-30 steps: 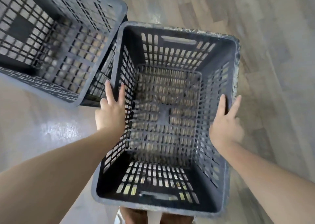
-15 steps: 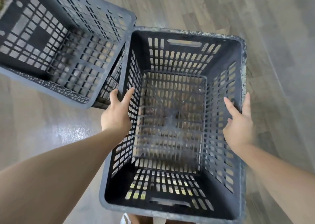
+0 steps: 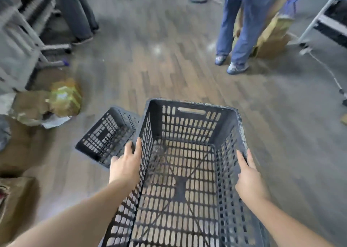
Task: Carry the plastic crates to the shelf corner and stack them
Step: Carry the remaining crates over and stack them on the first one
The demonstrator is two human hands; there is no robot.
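A dark grey slotted plastic crate (image 3: 189,115) is held up in front of me, open side up, the floor showing through its base. My left hand (image 3: 125,166) grips its left rim with the fingers along the top edge. On the right rim sits my right hand (image 3: 249,179), gripping it. A second dark crate (image 3: 105,135) lies tilted on the wooden floor just left of the held one, close to my left hand.
A person in blue trousers (image 3: 238,24) stands ahead on the right beside cardboard boxes (image 3: 272,38). Another person's legs (image 3: 77,11) are at the far left by grey metal shelving (image 3: 20,40). Crumpled cardboard and packaging (image 3: 50,102) litter the floor on the left. A shelf frame (image 3: 326,19) stands far right.
The view has swung up from looking straight down, so the room ahead is visible. The held crate has come up off the floor and away from the second crate, which stays on the floor.
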